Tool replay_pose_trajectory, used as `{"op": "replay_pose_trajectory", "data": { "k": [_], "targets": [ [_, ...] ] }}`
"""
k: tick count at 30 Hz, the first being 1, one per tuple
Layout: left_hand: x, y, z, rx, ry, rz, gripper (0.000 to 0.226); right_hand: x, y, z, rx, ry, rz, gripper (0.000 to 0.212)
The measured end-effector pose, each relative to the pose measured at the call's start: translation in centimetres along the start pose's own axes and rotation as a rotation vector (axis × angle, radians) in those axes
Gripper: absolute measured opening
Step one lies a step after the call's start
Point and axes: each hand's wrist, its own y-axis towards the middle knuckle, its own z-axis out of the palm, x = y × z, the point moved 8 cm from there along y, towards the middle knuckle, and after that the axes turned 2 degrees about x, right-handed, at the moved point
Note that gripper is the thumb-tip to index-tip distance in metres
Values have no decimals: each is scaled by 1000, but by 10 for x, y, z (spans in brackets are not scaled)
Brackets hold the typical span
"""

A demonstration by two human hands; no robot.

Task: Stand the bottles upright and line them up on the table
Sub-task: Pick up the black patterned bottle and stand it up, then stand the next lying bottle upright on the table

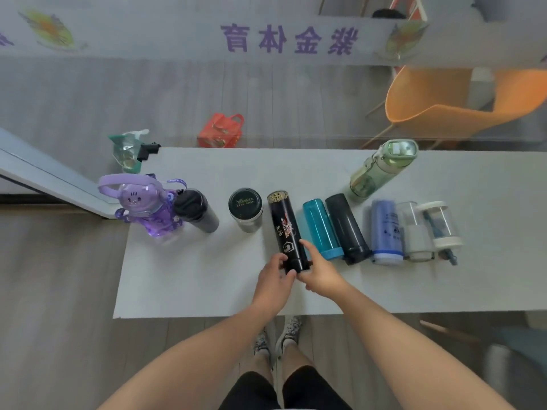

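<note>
A black printed bottle [286, 227] with a gold top lies on the white table [207, 279]. My left hand [275, 279] and my right hand [318, 269] both grip its near end. Left of it stand a purple cartoon bottle [148, 208], a black tumbler [196, 211] and a short dark-lidded jar [246, 210]. To the right lie a teal bottle [321, 227], a black flask [347, 227], a blue bottle [386, 232], a clear white-based bottle [414, 232] and a clear cup with white rims [441, 224]. A green bottle [381, 170] stands behind them.
An orange chair [461, 99] stands beyond the table's far right. A red bag [220, 131] and a green-clear bottle [128, 149] sit on the floor past the far edge. A grey ledge [44, 176] slants at the left. My feet are below the near edge.
</note>
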Motion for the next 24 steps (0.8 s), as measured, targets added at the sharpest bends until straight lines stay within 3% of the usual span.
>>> {"op": "replay_pose_trajectory", "data": {
  "k": [6,11,17,24],
  "targets": [
    [-52,-37,-32,-112,144,260,34,35,-41,-31,110,117,-4,88],
    [-95,-42,-58,-140,79,396,29,65,-58,-58,121,209,-22,71],
    [-136,-21,-91,-247,23,392,32,103,-42,-95,-38,294,-78,42],
    [-171,0,-98,-256,368,423,31,126,-24,-131,-229,242,-135,12]
  ]
}}
